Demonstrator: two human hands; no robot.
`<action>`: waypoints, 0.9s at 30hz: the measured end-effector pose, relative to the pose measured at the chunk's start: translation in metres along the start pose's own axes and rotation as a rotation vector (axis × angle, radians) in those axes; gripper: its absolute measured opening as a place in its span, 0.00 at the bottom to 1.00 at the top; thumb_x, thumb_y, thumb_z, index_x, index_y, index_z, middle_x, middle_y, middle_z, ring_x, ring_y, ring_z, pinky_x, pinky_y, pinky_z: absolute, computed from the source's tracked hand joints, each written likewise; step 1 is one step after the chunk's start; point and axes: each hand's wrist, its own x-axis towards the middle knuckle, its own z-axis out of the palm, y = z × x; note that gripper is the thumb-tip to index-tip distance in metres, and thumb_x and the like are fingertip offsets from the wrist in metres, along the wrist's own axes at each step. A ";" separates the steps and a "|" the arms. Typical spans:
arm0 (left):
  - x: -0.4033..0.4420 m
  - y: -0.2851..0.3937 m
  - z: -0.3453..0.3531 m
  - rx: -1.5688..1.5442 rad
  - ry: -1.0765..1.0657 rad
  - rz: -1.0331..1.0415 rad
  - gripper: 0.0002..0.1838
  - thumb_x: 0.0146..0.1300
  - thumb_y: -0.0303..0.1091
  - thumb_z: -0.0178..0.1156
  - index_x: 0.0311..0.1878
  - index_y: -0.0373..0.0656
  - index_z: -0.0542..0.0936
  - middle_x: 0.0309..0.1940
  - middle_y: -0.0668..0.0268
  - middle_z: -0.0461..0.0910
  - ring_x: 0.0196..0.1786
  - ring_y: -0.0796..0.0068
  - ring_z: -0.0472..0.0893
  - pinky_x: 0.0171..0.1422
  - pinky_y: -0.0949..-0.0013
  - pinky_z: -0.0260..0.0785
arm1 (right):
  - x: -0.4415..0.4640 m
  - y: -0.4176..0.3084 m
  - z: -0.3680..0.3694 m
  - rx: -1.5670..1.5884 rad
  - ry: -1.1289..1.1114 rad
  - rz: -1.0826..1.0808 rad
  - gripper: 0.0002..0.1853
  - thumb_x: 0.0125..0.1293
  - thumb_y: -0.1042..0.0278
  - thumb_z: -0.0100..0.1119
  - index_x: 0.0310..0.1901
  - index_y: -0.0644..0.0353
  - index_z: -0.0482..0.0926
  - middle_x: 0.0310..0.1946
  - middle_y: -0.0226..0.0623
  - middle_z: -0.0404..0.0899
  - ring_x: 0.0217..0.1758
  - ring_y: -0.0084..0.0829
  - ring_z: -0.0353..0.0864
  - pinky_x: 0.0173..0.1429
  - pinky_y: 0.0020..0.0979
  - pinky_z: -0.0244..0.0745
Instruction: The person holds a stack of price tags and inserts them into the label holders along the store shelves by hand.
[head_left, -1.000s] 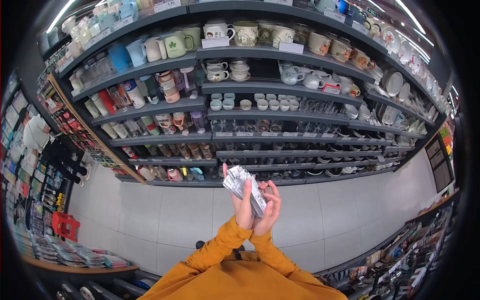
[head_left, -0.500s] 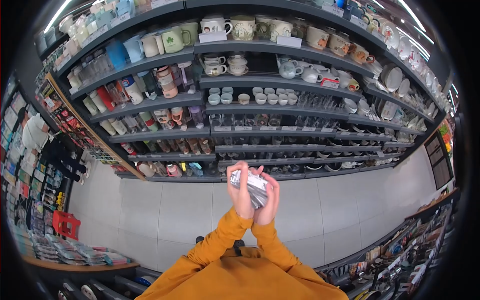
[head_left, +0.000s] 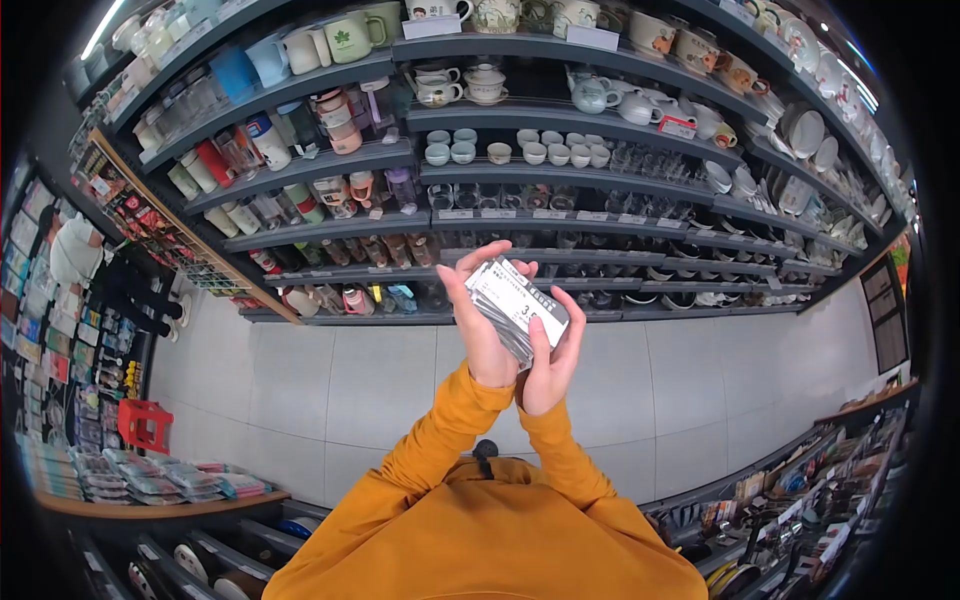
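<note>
Tag stack (head_left: 512, 300) btwn L fingers (head_left: 487, 253) & R fingers (head_left: 574, 308), R thumb (head_left: 540, 340) atop

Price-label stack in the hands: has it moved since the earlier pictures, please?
Yes. In the head view, the price-label stack now appears higher against the bottom shelf edge, though the camera shifted too.

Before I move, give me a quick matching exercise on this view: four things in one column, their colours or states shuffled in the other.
Things:
1. stack of price cards
2. stool
3. mug with a leaf print
4. left sleeve

Colours or states:
A. pale green
B. mustard orange
C. held between the left hand and the right hand
D. red

Right pairs: 1-C; 2-D; 3-A; 4-B
</note>
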 end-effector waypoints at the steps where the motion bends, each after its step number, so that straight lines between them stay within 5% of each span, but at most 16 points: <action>1: -0.001 0.002 0.003 -0.021 0.001 -0.004 0.34 0.69 0.66 0.31 0.52 0.43 0.69 0.48 0.61 0.72 0.41 0.70 0.75 0.56 0.61 0.70 | 0.001 0.000 -0.001 -0.018 -0.009 -0.020 0.20 0.67 0.74 0.49 0.60 0.62 0.63 0.54 0.43 0.68 0.56 0.29 0.68 0.61 0.29 0.63; 8: -0.005 -0.001 0.002 -0.020 -0.137 0.142 0.36 0.68 0.67 0.23 0.66 0.49 0.56 0.42 0.60 0.71 0.37 0.72 0.76 0.54 0.59 0.71 | 0.003 -0.010 0.000 -0.084 -0.077 -0.098 0.20 0.66 0.73 0.51 0.59 0.63 0.63 0.53 0.43 0.70 0.55 0.30 0.69 0.61 0.30 0.63; 17: -0.014 -0.012 0.001 0.117 -0.103 0.301 0.38 0.66 0.69 0.25 0.60 0.44 0.62 0.52 0.56 0.69 0.43 0.65 0.78 0.55 0.57 0.72 | 0.020 -0.022 -0.009 -0.167 -0.171 -0.187 0.14 0.62 0.74 0.58 0.48 0.64 0.70 0.48 0.42 0.72 0.53 0.30 0.72 0.58 0.30 0.66; 20: -0.014 -0.006 -0.002 0.195 -0.240 0.312 0.40 0.63 0.71 0.37 0.64 0.45 0.58 0.56 0.52 0.68 0.51 0.56 0.78 0.59 0.55 0.71 | 0.022 -0.026 -0.010 -0.161 -0.183 -0.182 0.13 0.62 0.73 0.58 0.47 0.64 0.70 0.47 0.41 0.72 0.52 0.28 0.72 0.57 0.29 0.67; 24: -0.005 0.002 -0.019 0.143 -0.547 0.169 0.51 0.53 0.57 0.66 0.70 0.44 0.50 0.55 0.43 0.71 0.57 0.52 0.75 0.61 0.56 0.70 | 0.022 -0.036 -0.019 -0.050 -0.157 0.055 0.13 0.63 0.71 0.59 0.47 0.64 0.70 0.46 0.38 0.74 0.49 0.25 0.73 0.55 0.27 0.69; 27: -0.005 0.010 -0.033 0.386 -0.652 0.177 0.51 0.54 0.60 0.64 0.71 0.48 0.47 0.55 0.42 0.72 0.57 0.49 0.76 0.59 0.54 0.71 | 0.024 -0.047 -0.030 0.057 -0.227 0.213 0.13 0.63 0.72 0.59 0.47 0.63 0.70 0.45 0.35 0.74 0.48 0.23 0.74 0.53 0.26 0.70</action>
